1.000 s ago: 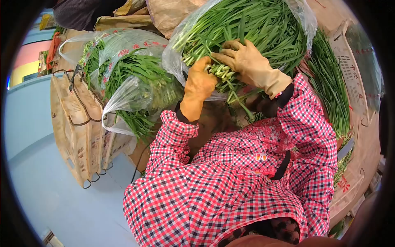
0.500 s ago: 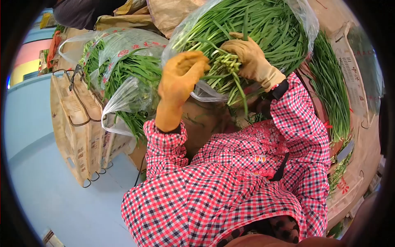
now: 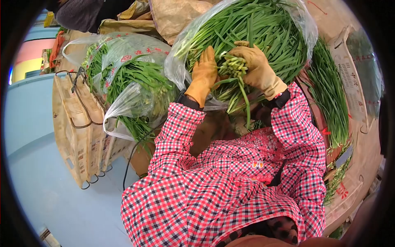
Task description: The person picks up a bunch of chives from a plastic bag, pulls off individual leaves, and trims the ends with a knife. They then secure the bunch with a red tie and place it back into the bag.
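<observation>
My right hand [image 3: 256, 68], in a tan glove, is closed round a bunch of green stalks [image 3: 233, 66], its cut ends facing left and a few stems hanging down. To its left, my left hand [image 3: 204, 73], in an orange-tan glove, is open with fingers stretched upward, beside the bunch. Both are over the near edge of a large clear plastic bag [image 3: 177, 68] full of long green leaves [image 3: 263, 29]. Whether the left palm touches the stalks is unclear.
A second clear bag of greens [image 3: 140, 78] lies left, beside upright beige plastic crates [image 3: 76, 127]. More long leaves [image 3: 329, 90] lie at right next to another crate [image 3: 352, 70]. Brown sacks [image 3: 177, 18] and a person's dark clothing [image 3: 80, 14] are at the top.
My left hand has moved right and its fingers have straightened upward. My right hand still grips the bunch, which has turned slightly and shifted a little lower.
</observation>
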### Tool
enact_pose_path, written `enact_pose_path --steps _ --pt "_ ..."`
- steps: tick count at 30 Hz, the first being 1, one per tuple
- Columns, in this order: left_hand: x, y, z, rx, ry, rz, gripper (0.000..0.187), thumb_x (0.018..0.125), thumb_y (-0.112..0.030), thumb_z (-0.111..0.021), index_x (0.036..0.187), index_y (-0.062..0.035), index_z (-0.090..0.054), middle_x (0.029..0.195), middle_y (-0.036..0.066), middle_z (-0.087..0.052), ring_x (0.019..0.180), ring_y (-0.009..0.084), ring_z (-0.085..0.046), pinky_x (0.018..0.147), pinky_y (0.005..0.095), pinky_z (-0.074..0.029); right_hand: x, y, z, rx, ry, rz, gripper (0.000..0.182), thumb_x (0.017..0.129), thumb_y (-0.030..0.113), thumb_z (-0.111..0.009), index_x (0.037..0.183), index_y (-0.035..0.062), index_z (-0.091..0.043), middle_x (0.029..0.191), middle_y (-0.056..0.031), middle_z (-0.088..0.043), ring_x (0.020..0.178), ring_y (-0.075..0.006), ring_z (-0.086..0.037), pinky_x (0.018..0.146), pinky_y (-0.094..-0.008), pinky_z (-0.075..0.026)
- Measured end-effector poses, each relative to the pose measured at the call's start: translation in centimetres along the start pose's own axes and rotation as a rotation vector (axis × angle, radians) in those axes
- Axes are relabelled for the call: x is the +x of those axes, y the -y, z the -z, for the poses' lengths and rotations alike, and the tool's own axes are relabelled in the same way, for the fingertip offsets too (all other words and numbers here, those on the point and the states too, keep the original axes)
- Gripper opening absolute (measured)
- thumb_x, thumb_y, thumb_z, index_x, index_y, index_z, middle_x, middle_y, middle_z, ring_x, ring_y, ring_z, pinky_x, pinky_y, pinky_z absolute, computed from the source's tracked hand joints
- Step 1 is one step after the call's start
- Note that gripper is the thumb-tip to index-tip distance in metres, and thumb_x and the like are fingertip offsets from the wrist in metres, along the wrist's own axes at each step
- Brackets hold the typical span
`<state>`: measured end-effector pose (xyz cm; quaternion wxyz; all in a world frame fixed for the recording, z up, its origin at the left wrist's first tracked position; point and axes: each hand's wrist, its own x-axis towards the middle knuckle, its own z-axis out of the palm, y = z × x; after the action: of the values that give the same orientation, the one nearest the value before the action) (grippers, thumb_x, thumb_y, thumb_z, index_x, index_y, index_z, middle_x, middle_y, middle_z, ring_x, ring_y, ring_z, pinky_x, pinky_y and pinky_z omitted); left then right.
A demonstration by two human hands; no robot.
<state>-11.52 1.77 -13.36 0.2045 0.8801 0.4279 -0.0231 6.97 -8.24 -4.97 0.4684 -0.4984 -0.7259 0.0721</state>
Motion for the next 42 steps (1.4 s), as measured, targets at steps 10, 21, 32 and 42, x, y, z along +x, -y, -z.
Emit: enact_pose_path --steps 10,21,32,42 --pt "-2.9 -0.5 3.6 -0.027 -0.072 -0.161 0.115 0.064 -0.037 -0.087 0.148 0.0071 -0.023 0.148 0.025 -0.038 0.138 0.0379 -0.037 0.110 0.0463 -0.035 -0.2 0.5 4.1 0.735 -0.193 -0.531 0.048 0.077 0.000 -0.077 0.121 -0.0026 -0.059 0.111 -0.0057 -0.070 0.099 -0.0111 -0.065 0.089 -0.0247 -0.052" --pt "-6.0 -5.9 9.6 -0.342 -0.092 -0.004 0.055 0.080 -0.020 -0.077 0.125 0.0045 -0.057 0.101 0.018 -0.071 0.086 0.0296 -0.070 0.076 0.0367 -0.055 0.2 0.1 3.4 0.764 -0.093 -0.496 0.048 0.081 0.005 -0.077 0.124 -0.0014 -0.057 0.115 -0.0050 -0.069 0.103 -0.0105 -0.064 0.092 -0.0251 -0.051" --pt "-3.3 -3.2 6.9 -0.683 -0.365 -0.319 0.022 0.085 -0.008 -0.066 0.106 -0.0039 -0.067 0.089 0.018 -0.071 0.075 0.0296 -0.069 0.067 0.0374 -0.053 3.8 2.1 2.3 -0.069 0.505 -0.360 0.083 0.067 0.021 -0.082 0.143 0.0221 -0.048 0.124 -0.0161 -0.061 0.112 -0.0359 -0.060 0.094 -0.0405 -0.051" --pt "-6.4 -6.2 10.4 -1.160 -0.461 -0.112 0.035 0.086 0.001 -0.068 0.120 0.0030 -0.058 0.109 0.014 -0.067 0.097 0.0183 -0.066 0.086 0.0292 -0.052 1.3 0.1 1.6 0.118 0.257 -0.198 0.074 0.074 0.017 -0.073 0.143 0.0107 -0.047 0.112 -0.0089 -0.068 0.099 -0.0230 -0.067 0.088 -0.0354 -0.053"
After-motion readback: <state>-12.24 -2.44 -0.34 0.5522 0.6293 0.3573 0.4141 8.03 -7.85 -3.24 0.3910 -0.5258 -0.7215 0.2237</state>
